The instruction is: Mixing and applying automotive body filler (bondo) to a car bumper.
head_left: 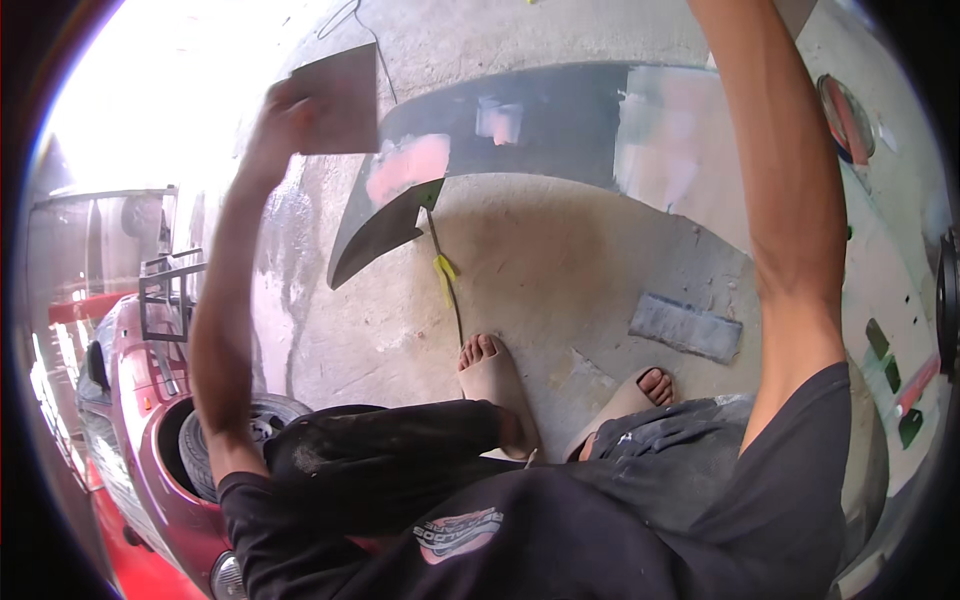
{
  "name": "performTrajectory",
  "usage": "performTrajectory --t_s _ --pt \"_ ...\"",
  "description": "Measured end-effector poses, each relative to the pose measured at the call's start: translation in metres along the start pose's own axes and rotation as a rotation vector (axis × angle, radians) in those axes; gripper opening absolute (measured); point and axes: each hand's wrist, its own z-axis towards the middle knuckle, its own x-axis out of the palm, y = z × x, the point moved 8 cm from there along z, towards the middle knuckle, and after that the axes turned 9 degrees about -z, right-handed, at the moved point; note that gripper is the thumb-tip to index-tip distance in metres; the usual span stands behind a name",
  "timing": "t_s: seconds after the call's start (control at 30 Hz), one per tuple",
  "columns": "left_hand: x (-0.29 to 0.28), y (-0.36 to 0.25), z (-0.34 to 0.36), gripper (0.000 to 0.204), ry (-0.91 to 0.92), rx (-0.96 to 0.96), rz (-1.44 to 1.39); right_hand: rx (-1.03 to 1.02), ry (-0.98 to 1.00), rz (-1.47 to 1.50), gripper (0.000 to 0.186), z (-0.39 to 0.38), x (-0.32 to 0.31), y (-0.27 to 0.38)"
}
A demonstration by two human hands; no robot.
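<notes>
My left hand [290, 118], slightly blurred, grips a flat grey-brown rectangular sheet [345, 100] by its left side. The sheet is raised near the left end of a long curved grey body panel [545, 115]. Pink and pale patches [408, 166] mark that panel, and its right part is lighter. My right forearm [785, 170] reaches up across the panel's right side. The right hand itself lies beyond the top edge. Beside that forearm, a brownish flat piece [795, 12] shows at the top; whether the hand holds it cannot be seen.
A grey dusty block [685, 327] lies on the concrete by my sandalled feet [500, 385]. A dark cable with yellow tape [445, 268] runs down from the panel. At right are a round tin [848, 118] and a pale panel [905, 300]; at left, a red car [140, 400] and wheel [265, 420].
</notes>
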Motion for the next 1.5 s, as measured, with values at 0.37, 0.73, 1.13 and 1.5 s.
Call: performTrajectory --t_s 0.37,0.73,1.13,1.5 --pt "0.008 -0.035 -0.152 0.030 -0.461 -0.103 -0.094 0.443 0.323 -0.391 0.033 -0.130 0.090 -0.077" --pt "0.087 -0.072 -0.116 0.023 -0.021 0.156 -0.072 0.535 0.305 -0.676 0.060 -0.242 0.105 -0.090" --pt "0.141 -0.067 -0.110 0.023 -0.024 0.226 -0.121 0.551 0.132 -0.752 0.058 -0.258 0.094 -0.097" --pt "0.179 -0.064 -0.111 0.023 0.191 0.152 -0.250 0.758 0.075 -0.848 0.051 -0.274 0.078 -0.121"
